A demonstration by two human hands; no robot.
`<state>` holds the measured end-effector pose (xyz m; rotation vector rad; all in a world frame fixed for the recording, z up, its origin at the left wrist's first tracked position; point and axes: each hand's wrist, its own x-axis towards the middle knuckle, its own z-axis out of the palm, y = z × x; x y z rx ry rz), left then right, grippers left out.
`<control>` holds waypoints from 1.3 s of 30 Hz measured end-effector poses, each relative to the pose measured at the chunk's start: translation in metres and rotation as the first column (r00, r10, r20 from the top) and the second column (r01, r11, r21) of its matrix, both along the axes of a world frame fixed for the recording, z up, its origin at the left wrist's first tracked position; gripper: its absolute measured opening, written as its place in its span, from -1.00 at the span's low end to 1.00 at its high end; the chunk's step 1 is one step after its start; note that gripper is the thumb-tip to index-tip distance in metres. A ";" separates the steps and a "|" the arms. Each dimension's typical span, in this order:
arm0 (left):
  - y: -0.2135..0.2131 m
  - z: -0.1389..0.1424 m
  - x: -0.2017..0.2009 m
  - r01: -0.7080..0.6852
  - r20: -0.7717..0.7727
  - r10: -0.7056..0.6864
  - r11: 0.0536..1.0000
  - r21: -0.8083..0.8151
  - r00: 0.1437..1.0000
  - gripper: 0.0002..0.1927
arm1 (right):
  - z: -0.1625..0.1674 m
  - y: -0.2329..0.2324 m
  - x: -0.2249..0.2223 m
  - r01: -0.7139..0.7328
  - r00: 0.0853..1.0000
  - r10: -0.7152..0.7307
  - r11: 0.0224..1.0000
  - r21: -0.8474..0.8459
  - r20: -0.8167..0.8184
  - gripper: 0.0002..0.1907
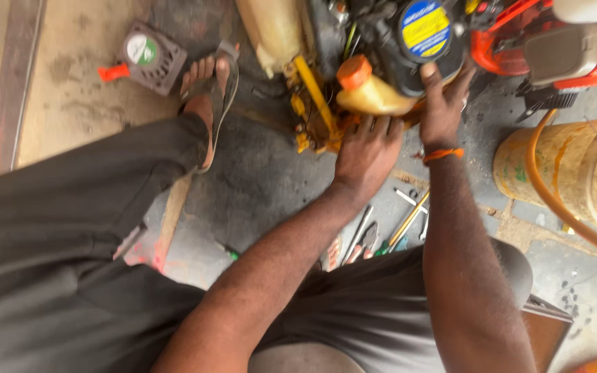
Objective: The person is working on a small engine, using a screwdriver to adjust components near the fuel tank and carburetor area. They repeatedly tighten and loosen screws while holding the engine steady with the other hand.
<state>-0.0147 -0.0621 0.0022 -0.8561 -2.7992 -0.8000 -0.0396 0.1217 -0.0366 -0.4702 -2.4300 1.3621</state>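
Head view, largest to smallest. A small engine [409, 41], black and yellow, is sitting on the concrete floor [264, 179], just beside an orange machine [561, 48]. A yellowed plastic bucket [575, 173] is standing at right, with an orange hose [554, 200] curving across it. The left hand [367, 152] is reaching under the engine, fingers curled against its yellow frame; whether they are pinching anything cannot be told. The right hand [443, 103] is pressing against the engine body, fingers spread. An orange-capped bottle [371, 90] is lying between the hands. Hand tools [395, 231] are lying near the forearms.
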 end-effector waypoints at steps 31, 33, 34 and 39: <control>-0.085 -0.096 0.002 -0.330 0.370 0.247 0.926 0.181 0.896 -0.72 | 0.009 -0.008 0.001 -0.022 0.999 0.022 0.999 -0.029 0.023 -0.14; -0.083 -0.094 0.003 -0.340 0.408 0.244 0.922 0.183 0.880 -0.70 | 0.007 -0.006 0.001 -0.011 0.999 0.011 1.000 0.005 0.037 -0.15; -0.083 -0.094 0.003 -0.343 0.431 0.242 0.923 0.174 0.869 -0.67 | 0.006 -0.006 0.001 -0.030 1.000 0.030 0.999 -0.019 0.009 -0.14; -0.082 -0.098 -0.001 -0.330 0.419 0.241 0.931 0.154 0.875 -0.67 | 0.000 -0.003 0.002 -0.036 0.999 0.036 0.999 -0.025 -0.003 -0.11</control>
